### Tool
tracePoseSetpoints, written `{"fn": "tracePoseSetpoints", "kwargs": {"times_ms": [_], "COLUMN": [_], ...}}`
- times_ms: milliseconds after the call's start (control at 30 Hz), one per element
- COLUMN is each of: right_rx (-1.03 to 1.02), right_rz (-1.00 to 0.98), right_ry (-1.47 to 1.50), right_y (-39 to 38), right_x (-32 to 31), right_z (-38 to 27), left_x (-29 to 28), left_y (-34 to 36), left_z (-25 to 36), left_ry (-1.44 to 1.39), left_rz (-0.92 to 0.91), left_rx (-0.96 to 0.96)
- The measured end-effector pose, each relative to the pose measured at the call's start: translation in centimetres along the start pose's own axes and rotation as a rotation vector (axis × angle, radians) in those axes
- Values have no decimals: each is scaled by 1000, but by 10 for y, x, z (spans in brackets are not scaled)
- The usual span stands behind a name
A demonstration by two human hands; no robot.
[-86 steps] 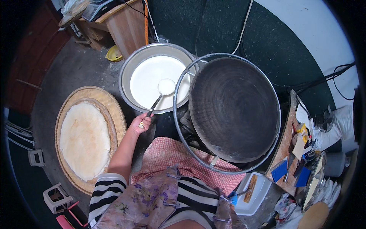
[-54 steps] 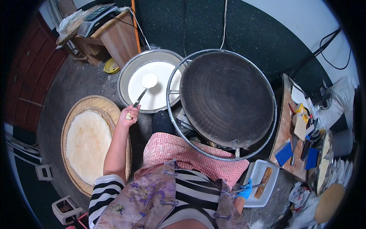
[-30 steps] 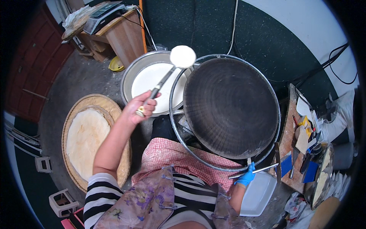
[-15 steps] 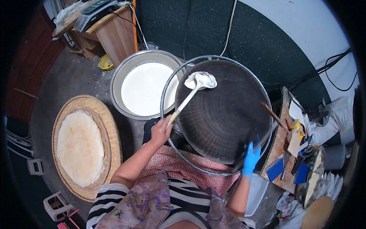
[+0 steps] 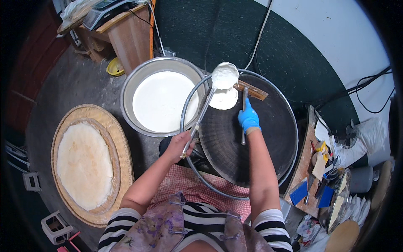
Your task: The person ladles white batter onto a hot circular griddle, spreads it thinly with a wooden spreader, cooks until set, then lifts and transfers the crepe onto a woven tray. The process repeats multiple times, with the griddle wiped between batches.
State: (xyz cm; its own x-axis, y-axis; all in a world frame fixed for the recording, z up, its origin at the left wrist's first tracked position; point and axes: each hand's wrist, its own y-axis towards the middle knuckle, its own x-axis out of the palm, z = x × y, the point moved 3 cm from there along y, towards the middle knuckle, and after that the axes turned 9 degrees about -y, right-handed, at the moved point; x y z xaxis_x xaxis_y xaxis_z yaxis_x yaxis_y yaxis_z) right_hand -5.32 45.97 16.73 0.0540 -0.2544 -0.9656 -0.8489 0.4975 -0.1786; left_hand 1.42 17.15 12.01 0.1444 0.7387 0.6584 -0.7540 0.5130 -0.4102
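Observation:
My left hand point(image 5: 179, 145) is closed round the handle of a ladle point(image 5: 225, 75), whose batter-coated bowl is raised over the far left of a round black griddle point(image 5: 235, 143). Just below the bowl, a small pool of white batter point(image 5: 223, 99) lies on the griddle. In a blue glove, my right hand point(image 5: 249, 115) grips the stick of a T-shaped wooden batter spreader point(image 5: 253, 90). The spreader's crosspiece is at the right edge of the pool. To the left of the griddle stands a large metal basin point(image 5: 128, 86) of white batter.
A round woven tray point(image 5: 126, 185) holds a stack of pale flatbreads at left. On the right, a wooden board point(image 5: 305, 168) carries blue scrapers and small tools. A metal ring point(image 5: 294, 138) surrounds the griddle; a yellow bowl point(image 5: 115, 67) sits on the floor.
The ladle has tipped, leaving batter on the griddle. My right hand has moved from the near right rim to the far middle, bringing the spreader's crosspiece to the batter.

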Motion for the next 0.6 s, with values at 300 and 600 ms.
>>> {"fn": "tracePoseSetpoints", "kwargs": {"times_ms": [300,600], "right_rx": [-220,-231], "right_rz": [-108,-96], "right_ry": [-145,-138], "right_y": [-79,-138], "right_x": [-5,-26], "right_z": [-24,15], "left_x": [-76,-205], "left_y": [-37,-20], "left_z": [32,11], "left_ry": [-143,1317], "left_rz": [68,610], "left_rx": [139,731]}}
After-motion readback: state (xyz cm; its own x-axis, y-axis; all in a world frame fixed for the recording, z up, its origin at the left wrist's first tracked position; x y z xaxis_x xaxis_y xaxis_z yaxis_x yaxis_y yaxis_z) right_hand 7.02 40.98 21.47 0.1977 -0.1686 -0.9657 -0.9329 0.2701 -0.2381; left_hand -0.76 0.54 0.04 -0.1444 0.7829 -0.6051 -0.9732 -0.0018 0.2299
